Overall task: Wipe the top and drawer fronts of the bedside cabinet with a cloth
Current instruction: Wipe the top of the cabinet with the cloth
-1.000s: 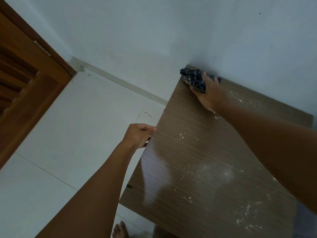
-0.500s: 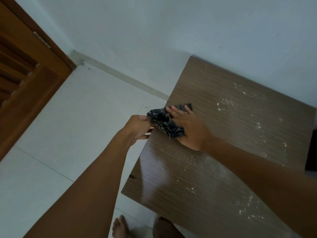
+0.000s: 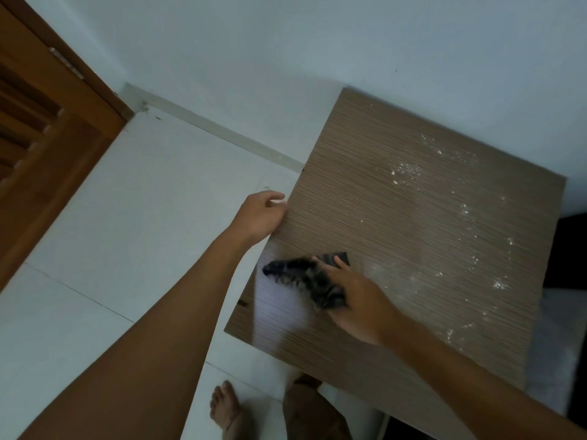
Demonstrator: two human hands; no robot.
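The bedside cabinet's brown wood-grain top [image 3: 413,236] fills the right of the head view, set against the wall. White dust specks [image 3: 405,173] dot its right and far parts. My right hand [image 3: 359,300] presses a dark checked cloth [image 3: 305,277] flat on the top near the front left corner. My left hand [image 3: 260,214] grips the cabinet's left edge, fingers curled over it. The drawer fronts are hidden below the top.
A brown wooden door [image 3: 41,147] stands at the left. White floor tiles [image 3: 127,233] and a skirting board [image 3: 216,131] lie left of the cabinet. My bare foot [image 3: 227,408] and knee [image 3: 308,404] are below the front edge. Something dark [image 3: 568,249] sits right of the cabinet.
My right hand has swept the cloth from the far left corner along the left edge toward me, to the front left area. My left hand has stayed on the left edge.
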